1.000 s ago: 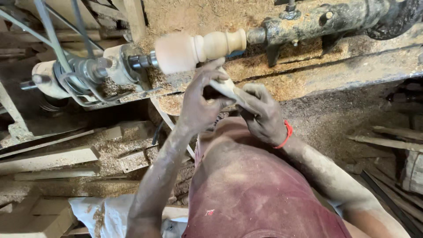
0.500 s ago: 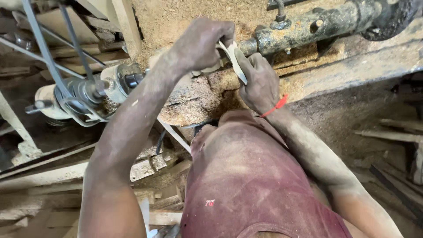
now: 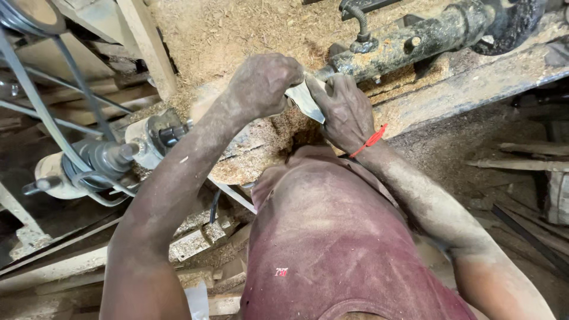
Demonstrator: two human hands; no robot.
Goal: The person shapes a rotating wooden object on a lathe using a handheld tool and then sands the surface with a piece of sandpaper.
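Note:
Both hands meet over the lathe bed, gripping one pale strip of sandpaper (image 3: pixel 304 101). My left hand (image 3: pixel 264 83) is closed on its upper end, knuckles up. My right hand (image 3: pixel 345 109), with a red band (image 3: pixel 372 139) at the wrist, clamps the lower end just beside it. The turned wooden piece is hidden under the two hands; only a blurred pale stub shows left of the left hand. The lathe's driving spindle (image 3: pixel 157 136) lies to the left and the dark tailstock (image 3: pixel 415 38) to the right.
Sawdust covers the lathe bed (image 3: pixel 462 89) and the ground behind it. A belt and pulley (image 3: pixel 35 15) run at the upper left. Wood offcuts (image 3: pixel 195 237) lie at the lower left, planks (image 3: pixel 527 163) at the right. My maroon shirt (image 3: pixel 332 237) fills the lower middle.
A second ago both hands held the strip below the exposed spinning workpiece. They rose onto it, covering it. The view has since drifted, and the hands sit slightly lower in frame.

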